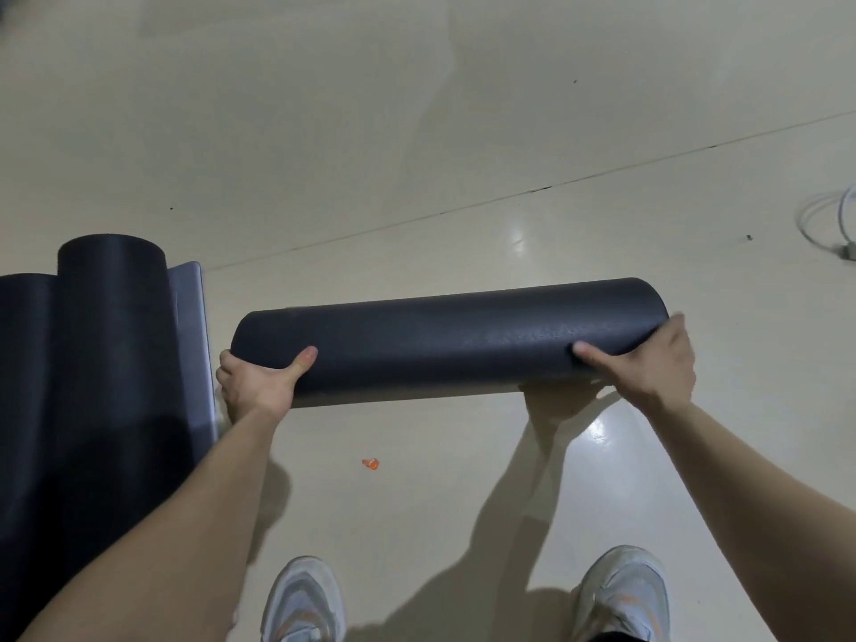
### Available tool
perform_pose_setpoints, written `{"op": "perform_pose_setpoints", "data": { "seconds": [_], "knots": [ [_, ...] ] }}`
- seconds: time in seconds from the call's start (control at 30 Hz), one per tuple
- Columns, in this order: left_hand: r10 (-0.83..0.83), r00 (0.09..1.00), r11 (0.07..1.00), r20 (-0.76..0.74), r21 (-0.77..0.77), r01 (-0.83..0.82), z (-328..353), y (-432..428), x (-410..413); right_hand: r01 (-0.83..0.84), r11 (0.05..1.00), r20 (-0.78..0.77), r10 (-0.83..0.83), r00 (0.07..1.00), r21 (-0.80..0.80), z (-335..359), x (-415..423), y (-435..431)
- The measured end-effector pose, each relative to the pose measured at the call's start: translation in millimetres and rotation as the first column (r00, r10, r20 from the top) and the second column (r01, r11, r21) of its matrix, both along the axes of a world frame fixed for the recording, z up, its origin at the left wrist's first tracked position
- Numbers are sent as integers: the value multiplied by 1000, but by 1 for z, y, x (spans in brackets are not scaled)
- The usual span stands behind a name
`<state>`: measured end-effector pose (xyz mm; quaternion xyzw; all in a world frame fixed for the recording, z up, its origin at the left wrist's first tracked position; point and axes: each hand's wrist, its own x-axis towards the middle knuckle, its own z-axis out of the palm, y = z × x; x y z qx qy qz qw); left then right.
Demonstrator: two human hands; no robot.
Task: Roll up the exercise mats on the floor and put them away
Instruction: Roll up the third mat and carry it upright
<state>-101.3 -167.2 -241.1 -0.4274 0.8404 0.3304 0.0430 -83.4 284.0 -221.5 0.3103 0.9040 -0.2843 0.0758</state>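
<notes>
A dark grey exercise mat (444,345), rolled into a thick tube, is held level above the pale floor in front of me. My left hand (257,382) grips its left end, thumb on top and fingers underneath. My right hand (648,359) grips the right end the same way. At the left stand other rolled dark mats (111,326), lying side by side, with a grey flat sheet edge (192,335) beside them.
Pale glossy floor (417,132) stretches ahead with a thin seam line across it. A small orange scrap (370,463) lies near my feet. A white cable with a plug (833,224) lies at the right edge. My two light sneakers (303,600) show at the bottom.
</notes>
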Motion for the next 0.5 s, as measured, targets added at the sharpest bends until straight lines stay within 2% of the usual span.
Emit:
{"op": "perform_pose_setpoints", "data": {
  "seconds": [0.03, 0.07, 0.1, 0.17, 0.23, 0.3, 0.4, 0.47, 0.5],
  "knots": [
    [-2, 1000, 1000, 4, 4, 2, 1, 0, 0, -183, 971, 65, 174, 983, 157, 0, -3, -8],
    [-2, 1000, 1000, 2, 13, 2, 1, -1, 1, -392, 881, 143, 366, 920, 267, 1, -8, -18],
    [-7, 1000, 1000, -7, 26, 7, 1, -1, 3, -572, 761, 217, 530, 820, 306, 5, -17, -32],
    [-12, 1000, 999, -22, 45, 13, -2, -1, 9, -792, 530, 300, 736, 607, 302, 9, -41, -61],
    [-4, 1000, 999, -22, 54, 5, -5, -3, 12, -886, 384, 360, 813, 458, 262, 8, -65, -89],
    [-3, 1000, 998, -16, 60, 4, -6, -5, 12, -914, 349, 405, 820, 405, 206, 5, -78, -108],
    [1, 1000, 1000, -5, 2, -1, -5, 1, 10, -913, 355, 425, 808, 407, 201, 0, -84, -113],
    [79, 997, 997, -6, 20, -79, -2, 16, 13, -914, 349, 442, 801, 405, 205, 2, -89, -112],
    [159, 987, 984, 10, 83, -159, -1, 27, 15, -915, 357, 453, 795, 403, 187, 7, -93, -113]
  ]
}}
